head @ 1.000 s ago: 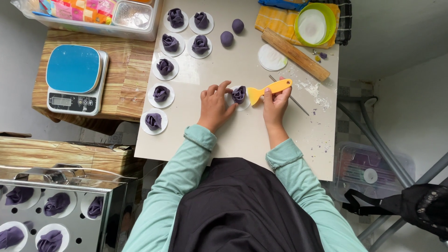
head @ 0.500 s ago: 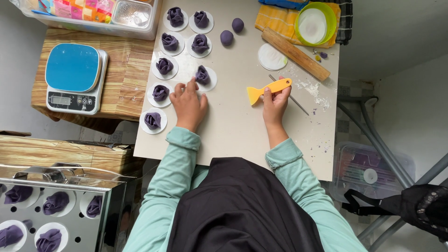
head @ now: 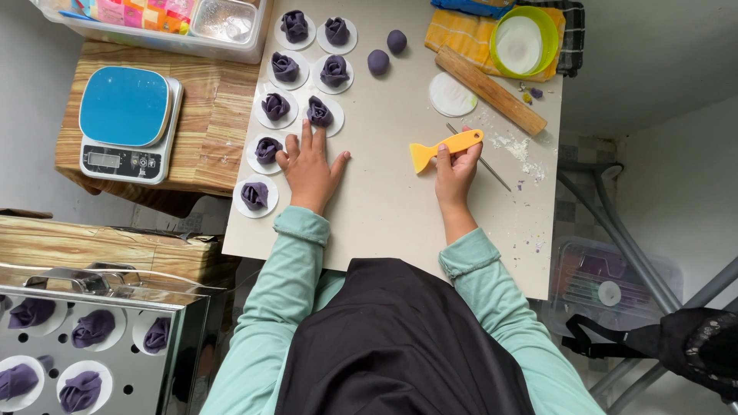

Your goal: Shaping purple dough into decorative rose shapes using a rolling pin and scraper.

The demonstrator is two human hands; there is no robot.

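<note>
My left hand (head: 310,166) lies flat on the white board (head: 384,207), fingers spread, just below a purple rose-shaped bun (head: 319,112) on a white paper round. It holds nothing. More such buns (head: 275,106) stand in two columns to its left and above. My right hand (head: 455,167) grips the handle of a yellow plastic scraper (head: 444,146), whose blade points left over the board. A thin metal skewer (head: 480,159) lies beside that hand.
Two plain purple dough balls (head: 387,51), a wooden rolling pin (head: 490,89), a flat white dough disc (head: 450,94) and a green bowl (head: 524,40) sit at the board's top right. A blue kitchen scale (head: 127,124) stands left. A steel steamer tray (head: 77,338) holds several buns.
My left hand carried the shaped bun from beside the scraper to the left, set it down in the column and let go. It now rests flat below it. The right hand barely moved.
</note>
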